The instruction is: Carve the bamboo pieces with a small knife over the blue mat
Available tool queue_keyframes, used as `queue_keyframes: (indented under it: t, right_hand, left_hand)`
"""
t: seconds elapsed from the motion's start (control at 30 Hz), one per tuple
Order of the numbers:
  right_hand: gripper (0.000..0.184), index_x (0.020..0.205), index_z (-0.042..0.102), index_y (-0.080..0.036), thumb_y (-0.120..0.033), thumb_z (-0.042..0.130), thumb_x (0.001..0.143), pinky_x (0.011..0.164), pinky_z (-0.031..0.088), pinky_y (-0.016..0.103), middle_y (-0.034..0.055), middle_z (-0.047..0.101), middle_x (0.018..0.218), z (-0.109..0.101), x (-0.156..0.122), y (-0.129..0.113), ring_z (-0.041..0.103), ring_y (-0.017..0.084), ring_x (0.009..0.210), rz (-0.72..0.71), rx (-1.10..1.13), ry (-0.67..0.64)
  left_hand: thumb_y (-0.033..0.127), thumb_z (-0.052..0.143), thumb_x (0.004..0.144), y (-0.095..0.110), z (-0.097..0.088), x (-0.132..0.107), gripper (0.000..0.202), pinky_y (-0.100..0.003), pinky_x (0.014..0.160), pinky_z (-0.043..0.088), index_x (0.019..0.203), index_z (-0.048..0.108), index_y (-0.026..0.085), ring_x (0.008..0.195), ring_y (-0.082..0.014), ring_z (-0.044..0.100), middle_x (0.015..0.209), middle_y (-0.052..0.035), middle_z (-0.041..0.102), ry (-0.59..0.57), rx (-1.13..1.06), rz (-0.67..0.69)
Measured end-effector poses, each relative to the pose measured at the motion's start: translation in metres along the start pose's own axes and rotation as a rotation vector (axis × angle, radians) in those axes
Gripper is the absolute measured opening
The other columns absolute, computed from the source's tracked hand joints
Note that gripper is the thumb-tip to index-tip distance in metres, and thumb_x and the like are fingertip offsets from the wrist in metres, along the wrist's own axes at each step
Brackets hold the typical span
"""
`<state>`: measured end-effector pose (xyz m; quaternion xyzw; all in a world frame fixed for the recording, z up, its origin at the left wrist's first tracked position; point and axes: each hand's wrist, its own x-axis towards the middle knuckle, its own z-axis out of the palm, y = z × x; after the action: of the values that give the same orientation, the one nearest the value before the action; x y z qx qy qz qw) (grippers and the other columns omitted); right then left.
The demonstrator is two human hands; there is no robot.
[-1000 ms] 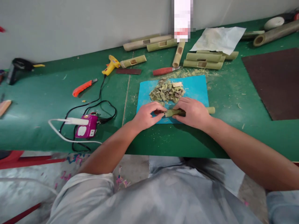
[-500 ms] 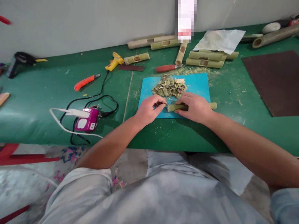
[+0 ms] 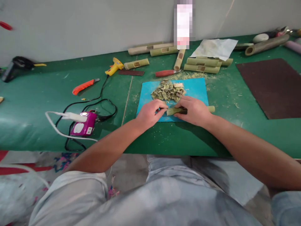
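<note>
Our R hand (image 3: 194, 110) grips the bamboo tube (image 3: 172, 111); our L hand (image 3: 151, 113) curls by the tube's L end, can't tell if it's holding smth. We've a green counter (image 3: 150, 141) below, w/ a blue sheet (image 3: 196, 86) on it. Tube's over the sheet's near side, R end past the edge. A chip pile (image 3: 168, 90) sits just behind.

Right hand (image 3: 195, 110) partly hides bamboo tube (image 3: 171, 111); whatever left hand (image 3: 150, 112) perhaps pinches is indistinct.

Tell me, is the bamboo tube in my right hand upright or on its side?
On its side: the bamboo tube runs roughly level across the blue sheet, its ends showing either side of the right hand.
</note>
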<state>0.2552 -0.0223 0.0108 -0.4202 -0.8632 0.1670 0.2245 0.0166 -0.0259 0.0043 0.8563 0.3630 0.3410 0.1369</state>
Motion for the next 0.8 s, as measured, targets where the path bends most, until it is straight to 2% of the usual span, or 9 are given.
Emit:
queue_keyframes:
  t: [0.13,0.27,0.37,0.53,0.8]
  right_hand:
    - [0.017,0.093,0.066,-0.021,-0.031,0.072,0.081,0.070,0.044,0.032,0.0073,0.068,0.095,-0.0030,-0.0008,-0.0007,0.062,0.022,0.088,0.001,0.028,-0.018]
    - [0.016,0.092,0.066,-0.021,-0.030,0.072,0.081,0.071,0.044,0.032,0.0068,0.067,0.092,-0.0045,-0.0016,-0.0019,0.061,0.023,0.089,0.010,0.033,-0.020]
    - [0.016,0.091,0.066,-0.021,-0.031,0.072,0.081,0.071,0.045,0.032,0.0062,0.067,0.091,-0.0033,-0.0020,-0.0010,0.062,0.023,0.089,0.013,0.033,-0.027]
    - [0.017,0.093,0.066,-0.021,-0.033,0.072,0.082,0.072,0.045,0.033,0.0066,0.068,0.092,-0.0027,-0.0024,0.0004,0.062,0.023,0.090,0.007,0.037,-0.025]
    - [0.016,0.093,0.066,-0.021,-0.033,0.070,0.083,0.072,0.045,0.034,0.0067,0.068,0.092,-0.0044,-0.0040,-0.0014,0.061,0.024,0.089,-0.001,0.046,-0.029]
  left_hand:
    - [0.026,0.056,0.099,-0.0031,0.0006,-0.0030,0.013,-0.025,0.076,0.054,0.101,0.066,0.018,0.085,-0.0161,0.070,0.097,-0.0067,0.074,-0.082,0.121,-0.038]
    - [0.026,0.050,0.102,-0.0037,-0.0020,-0.0063,0.018,-0.028,0.078,0.054,0.101,0.065,0.017,0.086,-0.0181,0.070,0.093,-0.0074,0.073,-0.115,0.176,0.055]
    - [0.024,0.051,0.102,-0.0005,-0.0050,-0.0068,0.016,-0.029,0.081,0.055,0.101,0.066,0.017,0.089,-0.0179,0.070,0.095,-0.0083,0.073,-0.081,0.102,0.085]
    - [0.022,0.061,0.097,0.0038,-0.0070,-0.0040,0.009,-0.026,0.082,0.056,0.101,0.068,0.019,0.090,-0.0159,0.071,0.097,-0.0068,0.073,0.011,-0.017,-0.003]
    - [0.020,0.062,0.097,0.0039,-0.0067,-0.0004,0.009,-0.025,0.085,0.056,0.101,0.070,0.019,0.094,-0.0160,0.072,0.100,-0.0070,0.074,-0.041,-0.083,0.021]
